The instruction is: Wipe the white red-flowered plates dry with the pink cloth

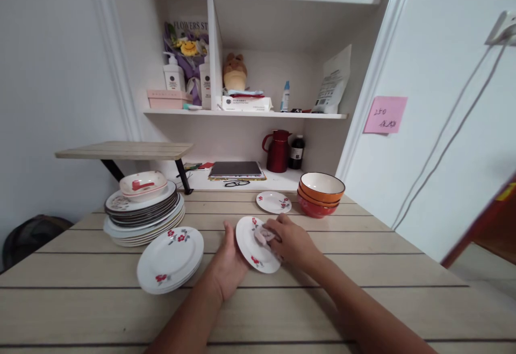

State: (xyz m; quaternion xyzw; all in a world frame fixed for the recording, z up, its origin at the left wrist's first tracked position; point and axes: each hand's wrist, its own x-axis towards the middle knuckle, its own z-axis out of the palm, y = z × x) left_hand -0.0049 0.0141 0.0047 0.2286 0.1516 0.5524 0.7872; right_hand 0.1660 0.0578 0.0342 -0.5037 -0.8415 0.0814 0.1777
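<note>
My left hand (229, 265) holds a small white plate (246, 234) with red flowers by its left edge, the thumb pointing up beside the rim. The plate is tilted above the table. My right hand (291, 238) is closed on a pale bunched cloth (263, 234), pressed against the plate's face. Another flowered plate (271, 201) lies flat just beyond. To the left of my hands sits a stack of larger flowered plates (171, 260).
Stacked bowls (318, 209) stand at the right rear. At the left, a tall pile of plates (141, 227) carries a small bowl (144, 186), close to a raised wooden stand (124, 150). Glasses (237, 183), a laptop (236, 169) and a red jug (278, 151) are at the back.
</note>
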